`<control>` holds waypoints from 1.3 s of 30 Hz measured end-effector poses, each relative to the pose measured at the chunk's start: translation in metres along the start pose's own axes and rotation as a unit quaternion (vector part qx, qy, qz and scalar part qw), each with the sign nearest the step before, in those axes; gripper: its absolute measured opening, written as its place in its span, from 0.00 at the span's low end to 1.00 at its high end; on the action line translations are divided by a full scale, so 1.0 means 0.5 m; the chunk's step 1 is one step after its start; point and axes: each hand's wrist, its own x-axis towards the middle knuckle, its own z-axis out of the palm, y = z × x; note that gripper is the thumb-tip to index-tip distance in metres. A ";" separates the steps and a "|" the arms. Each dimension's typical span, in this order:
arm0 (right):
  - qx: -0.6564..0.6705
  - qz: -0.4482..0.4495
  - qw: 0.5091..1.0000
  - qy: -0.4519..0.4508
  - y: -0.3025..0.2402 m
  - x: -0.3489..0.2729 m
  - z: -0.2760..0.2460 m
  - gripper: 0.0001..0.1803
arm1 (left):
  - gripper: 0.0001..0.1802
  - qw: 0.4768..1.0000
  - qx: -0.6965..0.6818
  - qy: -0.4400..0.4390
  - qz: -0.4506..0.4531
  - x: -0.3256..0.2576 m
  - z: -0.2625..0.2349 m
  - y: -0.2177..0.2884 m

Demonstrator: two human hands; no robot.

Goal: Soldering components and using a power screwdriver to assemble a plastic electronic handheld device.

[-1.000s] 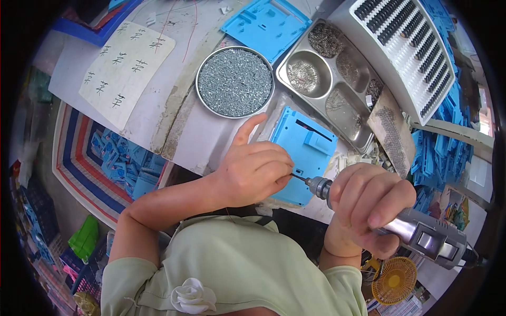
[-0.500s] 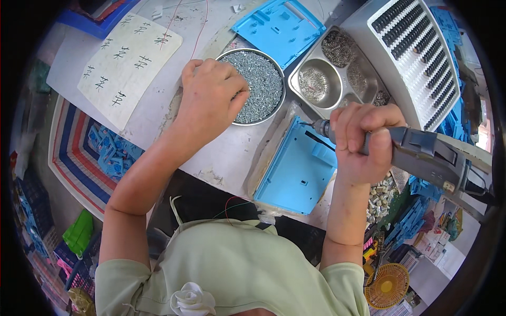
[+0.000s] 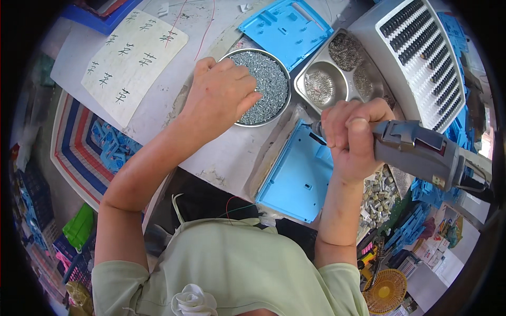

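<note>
My left hand is over the left side of a round metal bowl of small silvery screws. Its fingers are curled down, and their tips are hidden behind the hand, so what they pinch cannot be seen. My right hand is wrapped round a grey electric screwdriver, held nearly level. The tool's front end points left, above the upper edge of a light-blue plastic panel lying in front of me. My right hand and forearm cover the panel's right part.
Behind the bowl lies another blue plastic part. A metal tray with round wells of small parts stands right of the bowl, beside a white rack with black rows. A marked paper sheet lies left; small metal pieces are heaped at right.
The view has shifted slightly, moving the table to the right in the picture. My right hand and the screwdriver have come a little left over the panel. My left hand stays at the bowl.
</note>
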 end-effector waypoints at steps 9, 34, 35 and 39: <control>0.091 0.008 0.996 -0.019 -0.051 -0.033 0.015 0.14 | 0.06 0.988 -0.136 0.041 -0.068 -0.013 -0.002 0.000; 0.007 -0.030 0.994 -0.103 -0.112 -0.070 0.051 0.19 | 0.13 0.971 -0.227 0.018 0.067 -0.076 -0.005 0.152; 0.011 -0.020 0.995 -0.099 -0.115 -0.074 0.054 0.19 | 0.13 0.973 -0.220 0.014 0.074 -0.079 -0.006 0.152; 0.047 0.001 0.994 -0.097 -0.122 -0.092 0.063 0.19 | 0.10 0.959 -0.254 -0.033 0.118 -0.085 -0.028 0.150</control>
